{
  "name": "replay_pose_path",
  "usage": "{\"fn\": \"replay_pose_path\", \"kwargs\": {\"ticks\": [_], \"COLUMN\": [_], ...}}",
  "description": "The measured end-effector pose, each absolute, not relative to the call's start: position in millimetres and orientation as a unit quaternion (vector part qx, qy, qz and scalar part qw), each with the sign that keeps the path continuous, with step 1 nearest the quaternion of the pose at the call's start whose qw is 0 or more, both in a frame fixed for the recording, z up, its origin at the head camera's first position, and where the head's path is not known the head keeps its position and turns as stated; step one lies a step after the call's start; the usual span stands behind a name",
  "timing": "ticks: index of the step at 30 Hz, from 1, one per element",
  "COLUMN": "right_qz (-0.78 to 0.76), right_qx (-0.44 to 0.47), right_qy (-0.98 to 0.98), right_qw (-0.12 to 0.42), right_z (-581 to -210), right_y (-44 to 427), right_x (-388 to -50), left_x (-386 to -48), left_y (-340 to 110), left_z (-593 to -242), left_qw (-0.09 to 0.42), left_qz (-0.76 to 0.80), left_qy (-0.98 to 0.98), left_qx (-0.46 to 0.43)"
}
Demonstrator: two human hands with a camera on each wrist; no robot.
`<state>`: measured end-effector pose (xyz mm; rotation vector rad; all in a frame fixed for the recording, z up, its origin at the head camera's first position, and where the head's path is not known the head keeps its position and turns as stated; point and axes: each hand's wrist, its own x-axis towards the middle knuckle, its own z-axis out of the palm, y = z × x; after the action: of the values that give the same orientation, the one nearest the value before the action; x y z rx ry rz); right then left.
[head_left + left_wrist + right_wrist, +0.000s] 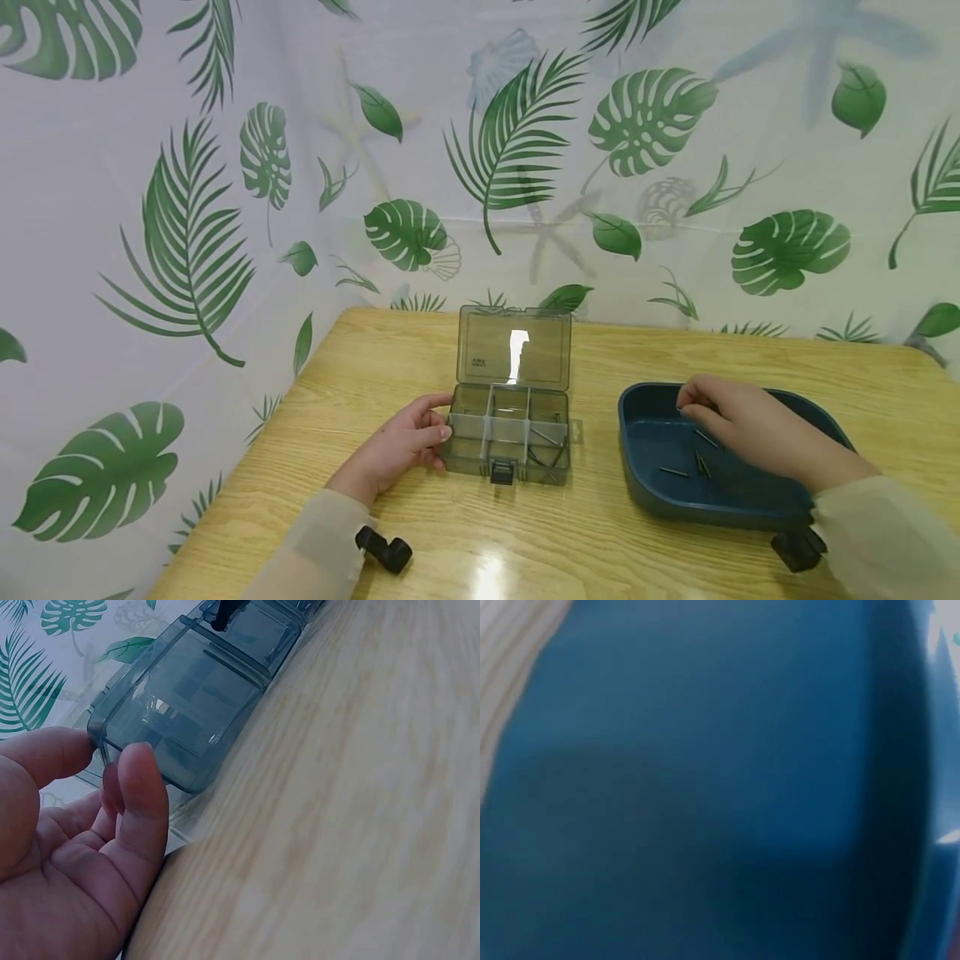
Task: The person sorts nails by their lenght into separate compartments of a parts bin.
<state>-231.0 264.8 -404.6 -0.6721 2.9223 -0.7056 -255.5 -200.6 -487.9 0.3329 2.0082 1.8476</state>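
A translucent grey compartment box (pixel 510 433) stands on the table, its lid (pixel 513 346) raised at the back. My left hand (pixel 401 442) grips the box's left end between thumb and fingers; the left wrist view shows the fingertips (pixel 139 761) against its corner. Thin dark rods (pixel 546 454), like screws or nails, lie in the right-hand compartments. Over the blue tray (pixel 637 492) hovers my right hand (pixel 738 417), fingers curled in; whether they pinch anything is hidden. Several similar rods (pixel 701 465) lie on the tray's floor. Blurred blue tray wall (pixel 705 712) fills the right wrist view.
The wooden table (pixel 442 542) extends around the box and tray. Behind and to the left hangs a white sheet (pixel 300 67) printed with leaves. Black wrist mounts (pixel 386 550) sit on both sleeves.
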Motion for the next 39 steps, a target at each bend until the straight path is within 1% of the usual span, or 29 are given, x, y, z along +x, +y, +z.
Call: {"fn": "replay_pose_path", "kwargs": {"ticks": [14, 25, 30, 39], "right_qz": [-0.305, -0.295, -0.297, -0.270], "right_qx": [-0.270, -0.286, -0.275, -0.277], "right_qy": [0.912, 0.910, 0.913, 0.922], "right_qw": [0.051, 0.055, 0.050, 0.026], "right_z": [-392, -393, -396, -401], "right_y": [203, 158, 140, 105], "right_x": [-226, -232, -238, -256], "left_x": [-257, -256, -256, -255], "left_y": [-199, -200, -200, -200], "left_z": [-488, -485, -485, -486], "left_qw": [0.196, 0.198, 0.198, 0.199], "left_qz": [0.660, 0.657, 0.656, 0.659], "left_qy": [0.715, 0.716, 0.717, 0.715], "left_qx": [0.123, 0.129, 0.125, 0.125]}}
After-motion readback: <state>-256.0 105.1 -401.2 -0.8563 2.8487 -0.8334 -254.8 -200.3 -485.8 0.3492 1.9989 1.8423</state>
